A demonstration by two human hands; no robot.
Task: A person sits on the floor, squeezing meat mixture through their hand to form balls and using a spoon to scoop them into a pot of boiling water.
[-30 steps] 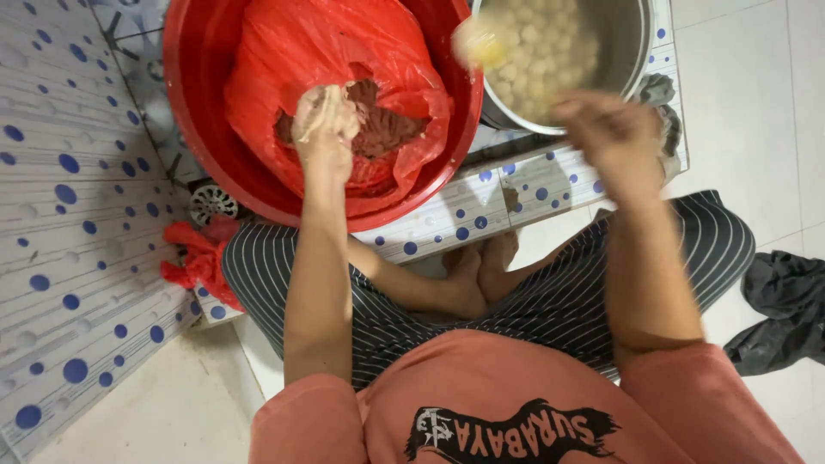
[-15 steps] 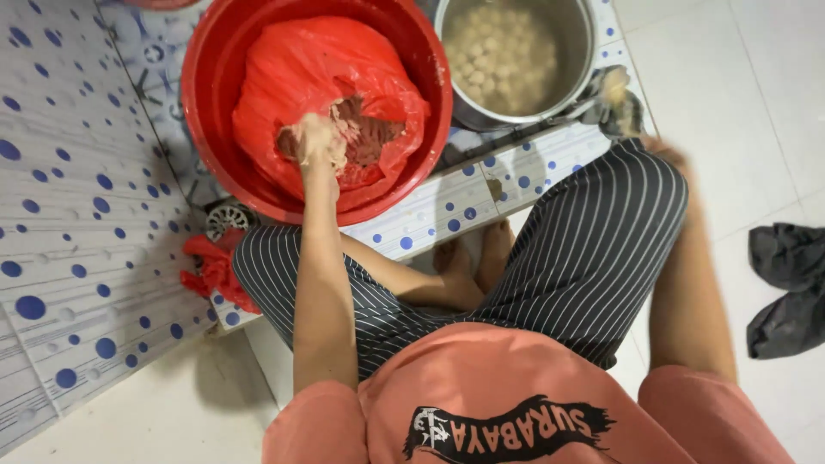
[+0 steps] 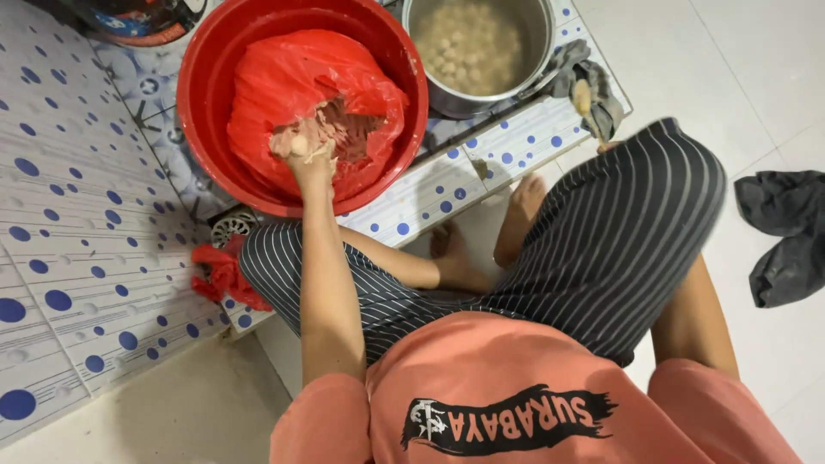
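A red basin [image 3: 199,129] stands on the blue-dotted tiled step and holds an open red plastic bag [image 3: 284,77] of brownish meat paste [image 3: 352,129]. My left hand [image 3: 301,148] is inside the bag's mouth, smeared with pale paste and closed around a lump of it. To the right of the basin is a metal pot [image 3: 540,64] of cloudy water with several pale round balls [image 3: 468,43] in it. My right forearm [image 3: 696,318] runs down behind my striped trouser knee [image 3: 636,223], and the hand itself is hidden.
A grey rag [image 3: 593,86] hangs by the pot's handle. A dark cloth [image 3: 786,236] lies on the white floor at right. A crumpled red plastic scrap [image 3: 222,277] and a round floor drain [image 3: 228,228] sit left of my leg. My bare feet [image 3: 481,241] rest below the step.
My right hand, raised beside the pot a second ago, has dropped down behind my knee and out of sight. My left hand has stayed in the bag, working the paste.
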